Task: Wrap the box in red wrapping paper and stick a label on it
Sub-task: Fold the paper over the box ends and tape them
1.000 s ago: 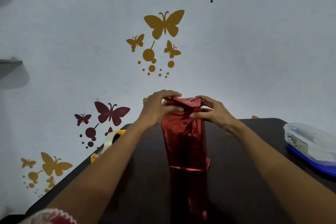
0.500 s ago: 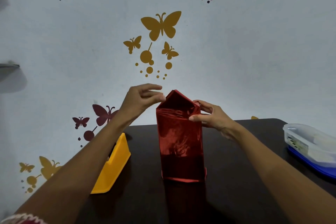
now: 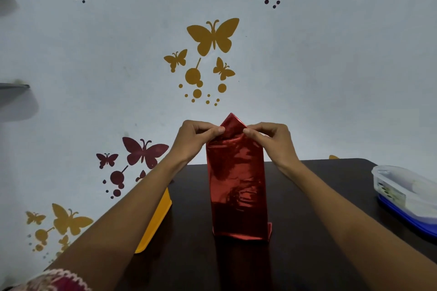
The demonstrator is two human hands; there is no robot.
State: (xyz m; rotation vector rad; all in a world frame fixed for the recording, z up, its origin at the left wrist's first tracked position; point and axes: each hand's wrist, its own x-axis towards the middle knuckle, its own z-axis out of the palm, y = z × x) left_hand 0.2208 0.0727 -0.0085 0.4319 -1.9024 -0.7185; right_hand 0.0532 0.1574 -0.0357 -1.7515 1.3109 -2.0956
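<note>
Head camera, looking down the arms: the box wrapped in red wrapping paper (image 3: 237,184) stands upright at the centre of the frame on the dark table (image 3: 307,231), its foil top folded to a triangular peak against the pale wall. The left hand (image 3: 194,142) pinches the paper at the upper left shoulder of the box, thumb and fingertips pressed together on the fold. The right hand (image 3: 272,139) mirrors it at the upper right shoulder, fingers curled and pinching the foil there. At the base, a small flap of paper sticks out on the lower right corner. A yellow plastic object (image 3: 156,227) lies on the table left of the box, partly behind the left forearm. At the right edge of the frame sits a clear container with a blue base (image 3: 406,196). Butterfly decals (image 3: 214,35) dot the wall above.
</note>
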